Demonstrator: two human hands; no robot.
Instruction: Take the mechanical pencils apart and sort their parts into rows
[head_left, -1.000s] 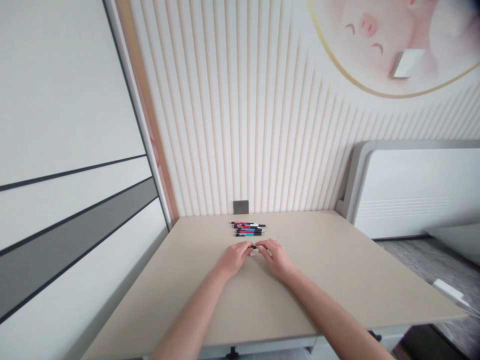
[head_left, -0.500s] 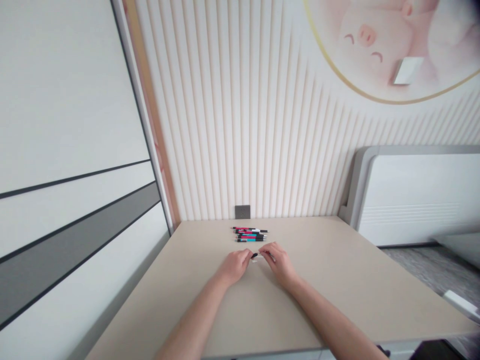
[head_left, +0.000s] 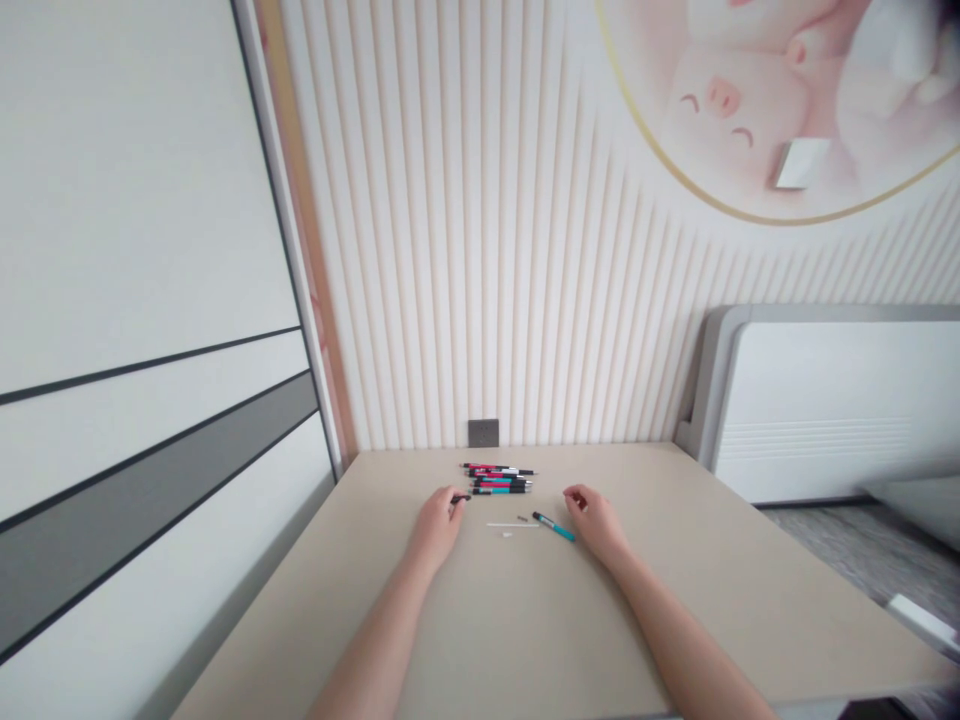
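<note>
My left hand [head_left: 439, 522] is closed on a small black pen part [head_left: 460, 498], near the left end of the pen row. My right hand [head_left: 596, 518] is slightly above the table with loosely curled fingers and a gap between them; I see nothing in it. Just left of it, a teal pen barrel [head_left: 555, 527] with a dark end lies slanted on the table. Between my hands lie a thin white refill [head_left: 511, 525], a tiny dark spring [head_left: 523, 518] and a small whitish piece [head_left: 508, 535].
Several red, teal, white and black pens [head_left: 501, 480] lie in a close stack toward the back of the beige table [head_left: 510, 630]. Behind it, a dark socket [head_left: 484, 433] sits on the ribbed wall. A pale headboard [head_left: 817, 410] stands at right, a white panelled cabinet [head_left: 150, 300] at left.
My hands have moved apart, left and right, from the middle. The teal barrel, refill and spring now show lying on the table. The black part has gone left with my left hand.
</note>
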